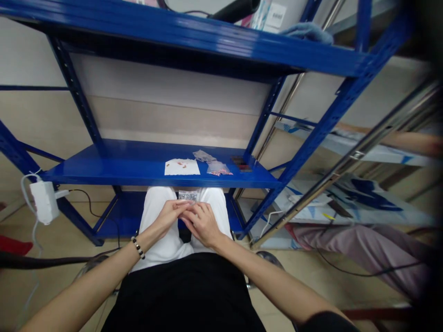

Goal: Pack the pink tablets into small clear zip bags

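Over my lap, a small clear plastic bag [188, 196] with grey and dark bits inside is pinched at its near edge. My left hand [170, 214] is closed on that edge, fingertips together. Against it from the other side, my right hand [202, 222] has bent fingers closed at the same edge. What lies between the fingertips is too small to make out. On the blue shelf [131, 159] ahead lie a white paper [187, 168] with several small brownish pieces, a clear bag of pink pieces [218, 168] and another crumpled clear bag [202, 156].
A dark reddish item [241, 163] lies at the shelf's right end. Overhead runs a blue upper shelf beam [173, 27]. A white power strip [44, 202] hangs at left. To the right, past metal poles, another person's arm [408, 142] and trouser leg [353, 249] show.
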